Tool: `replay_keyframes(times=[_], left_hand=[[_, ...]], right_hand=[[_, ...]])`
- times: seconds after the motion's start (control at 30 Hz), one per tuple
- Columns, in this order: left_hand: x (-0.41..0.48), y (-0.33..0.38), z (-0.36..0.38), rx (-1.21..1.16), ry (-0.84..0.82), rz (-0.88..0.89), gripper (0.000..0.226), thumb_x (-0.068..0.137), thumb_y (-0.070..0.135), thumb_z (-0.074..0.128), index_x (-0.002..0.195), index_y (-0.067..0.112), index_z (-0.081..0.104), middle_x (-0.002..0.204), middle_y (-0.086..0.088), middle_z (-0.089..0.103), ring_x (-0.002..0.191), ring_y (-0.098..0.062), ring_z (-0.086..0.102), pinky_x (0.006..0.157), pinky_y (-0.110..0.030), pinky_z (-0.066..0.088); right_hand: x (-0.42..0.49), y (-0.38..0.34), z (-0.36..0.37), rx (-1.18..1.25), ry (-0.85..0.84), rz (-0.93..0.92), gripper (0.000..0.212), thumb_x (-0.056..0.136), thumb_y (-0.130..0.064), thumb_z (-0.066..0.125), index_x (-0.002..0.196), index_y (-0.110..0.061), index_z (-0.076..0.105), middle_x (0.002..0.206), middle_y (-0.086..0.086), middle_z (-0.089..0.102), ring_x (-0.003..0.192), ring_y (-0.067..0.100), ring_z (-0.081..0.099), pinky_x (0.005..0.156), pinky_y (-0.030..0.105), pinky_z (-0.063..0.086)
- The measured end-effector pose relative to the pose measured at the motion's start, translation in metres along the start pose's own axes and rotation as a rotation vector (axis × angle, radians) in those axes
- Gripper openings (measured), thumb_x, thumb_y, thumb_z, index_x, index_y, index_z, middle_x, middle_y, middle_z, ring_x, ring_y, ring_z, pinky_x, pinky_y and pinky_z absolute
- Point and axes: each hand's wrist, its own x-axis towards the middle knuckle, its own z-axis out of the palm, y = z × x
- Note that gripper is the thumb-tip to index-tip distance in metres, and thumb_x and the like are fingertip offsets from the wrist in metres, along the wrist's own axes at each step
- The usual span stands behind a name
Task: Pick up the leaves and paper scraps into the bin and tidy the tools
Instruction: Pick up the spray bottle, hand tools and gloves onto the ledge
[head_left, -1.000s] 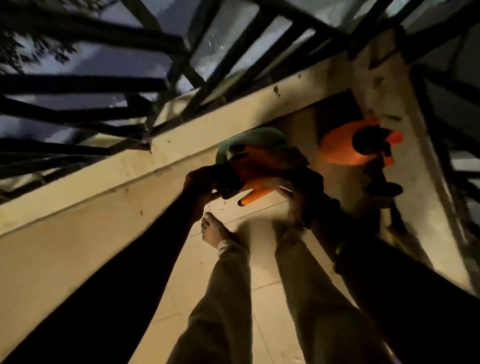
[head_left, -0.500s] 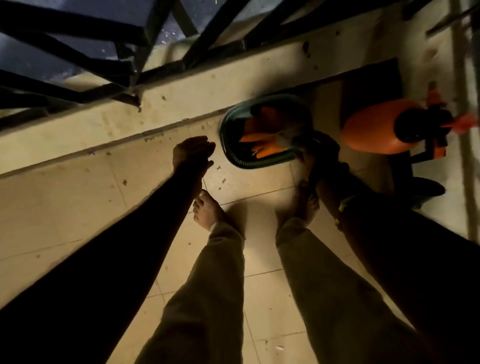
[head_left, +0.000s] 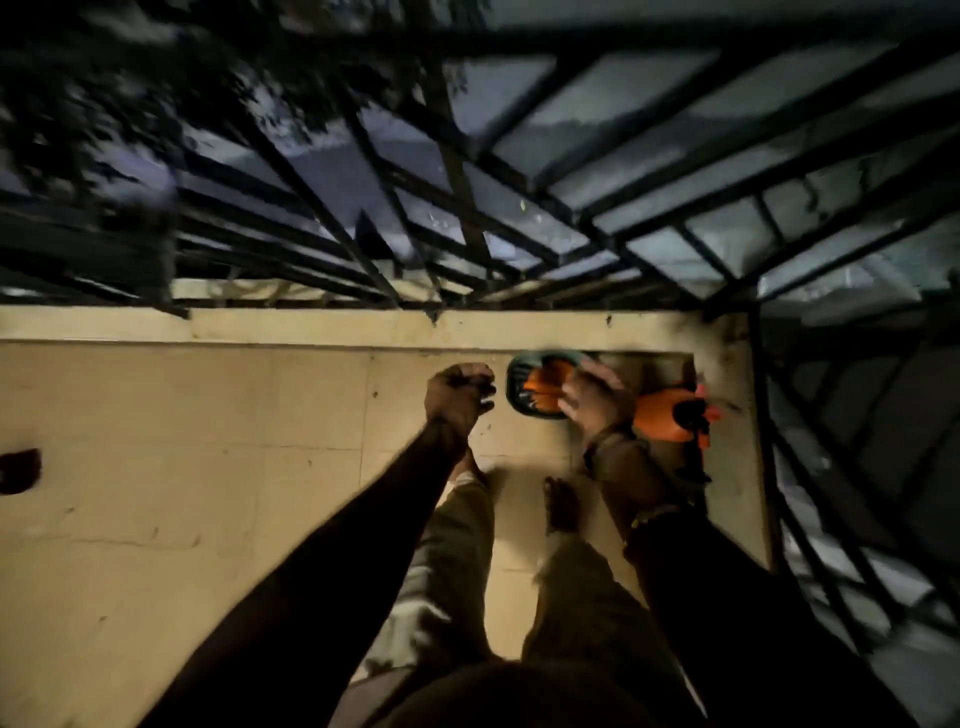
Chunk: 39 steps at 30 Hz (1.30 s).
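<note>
Tiled floor (head_left: 208, 493) | bin (head_left: 513, 387) under right hand (head_left: 592, 400), grip unclear | left hand (head_left: 457, 397) curled beside

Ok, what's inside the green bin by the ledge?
Only orange tool-like pieces show in the green bin. The right hand covers its right side, so anything there is hidden.

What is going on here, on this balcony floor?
A person stands barefoot on a tiled floor by a railing. The right grip, a bare hand, is at a green tub holding orange tools, beside an orange sprayer. The left grip hangs curled beside the tub; whether it holds scraps is unclear.
</note>
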Motion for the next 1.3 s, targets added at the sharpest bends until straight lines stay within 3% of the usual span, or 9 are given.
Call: replay_keyframes(times=[0.1,0.23,0.33,0.43,0.6,0.77,0.9,1.1,1.3], left_hand=[[-0.067,0.013,-0.001,0.063,0.064,0.111,0.038,0.091,-0.016,0.035,0.071,0.006,0.057,0.069,-0.007,0.06,0.066,-0.024,0.054,0.058,-0.027,0.043],[-0.131,0.021,-0.012,0.011,0.195,0.255,0.038,0.091,-0.017,0.038,0.071,0.01,0.055,0.073,-0.008,0.057,0.063,-0.022,0.055,0.06,-0.028,0.047],[-0.162,0.017,-0.03,-0.063,0.256,0.296,0.035,0.091,-0.014,0.041,0.072,0.01,0.058,0.074,-0.01,0.059,0.063,-0.022,0.056,0.063,-0.031,0.049],[-0.193,0.014,-0.062,-0.157,0.361,0.332,0.025,0.092,-0.009,0.049,0.08,0.007,0.064,0.073,-0.01,0.063,0.063,-0.021,0.059,0.063,-0.032,0.052],[-0.227,0.002,-0.146,-0.186,0.48,0.416,0.019,0.094,0.0,0.055,0.082,0.009,0.068,0.078,-0.009,0.068,0.07,-0.021,0.064,0.065,-0.032,0.054],[-0.265,-0.014,-0.242,-0.256,0.62,0.464,0.017,0.091,-0.002,0.056,0.083,0.008,0.067,0.077,-0.006,0.067,0.068,-0.021,0.062,0.064,-0.031,0.052],[-0.293,-0.036,-0.329,-0.3,0.7,0.458,0.017,0.089,0.001,0.058,0.079,0.012,0.068,0.08,-0.007,0.069,0.07,-0.02,0.065,0.063,-0.03,0.052],[-0.336,-0.059,-0.432,-0.419,0.862,0.435,0.011,0.09,0.001,0.059,0.087,0.006,0.068,0.083,-0.01,0.069,0.072,-0.021,0.065,0.063,-0.03,0.054],[-0.34,-0.039,-0.516,-0.537,0.988,0.441,0.014,0.091,-0.003,0.056,0.093,-0.002,0.069,0.082,-0.011,0.067,0.069,-0.019,0.063,0.066,-0.031,0.056]], right_hand=[[-0.051,-0.007,0.007,-0.119,-0.07,-0.033,0.028,0.097,0.006,0.054,0.123,-0.003,0.059,0.112,0.02,0.061,0.107,0.038,0.061,0.086,0.047,0.055],[-0.102,-0.013,0.015,-0.178,-0.169,-0.076,0.026,0.094,0.003,0.058,0.115,-0.01,0.065,0.111,0.015,0.068,0.095,0.03,0.065,0.067,0.033,0.056],[-0.127,-0.01,0.02,-0.243,-0.252,-0.088,0.023,0.093,0.003,0.059,0.112,-0.009,0.066,0.108,0.013,0.068,0.097,0.03,0.066,0.065,0.031,0.054],[-0.162,-0.005,0.035,-0.335,-0.352,-0.12,0.021,0.095,0.0,0.059,0.113,-0.008,0.066,0.096,0.01,0.068,0.08,0.021,0.064,0.061,0.028,0.052],[-0.212,0.029,0.08,-0.512,-0.506,-0.132,0.017,0.094,-0.003,0.06,0.108,-0.01,0.067,0.095,0.01,0.069,0.082,0.022,0.065,0.071,0.036,0.056],[-0.269,0.093,0.142,-0.617,-0.616,-0.146,0.019,0.093,-0.001,0.061,0.107,-0.011,0.069,0.1,0.009,0.069,0.089,0.023,0.066,0.069,0.037,0.056],[-0.32,0.154,0.193,-0.638,-0.676,-0.13,0.017,0.093,-0.001,0.062,0.102,-0.013,0.069,0.097,0.01,0.069,0.088,0.022,0.065,0.074,0.039,0.056],[-0.388,0.23,0.265,-0.663,-0.757,-0.097,0.016,0.092,0.001,0.061,0.101,-0.011,0.069,0.094,0.009,0.069,0.085,0.021,0.065,0.065,0.034,0.055],[-0.427,0.282,0.348,-0.713,-0.854,-0.1,0.019,0.091,0.003,0.062,0.092,-0.014,0.069,0.099,0.01,0.069,0.09,0.024,0.066,0.074,0.041,0.058]])
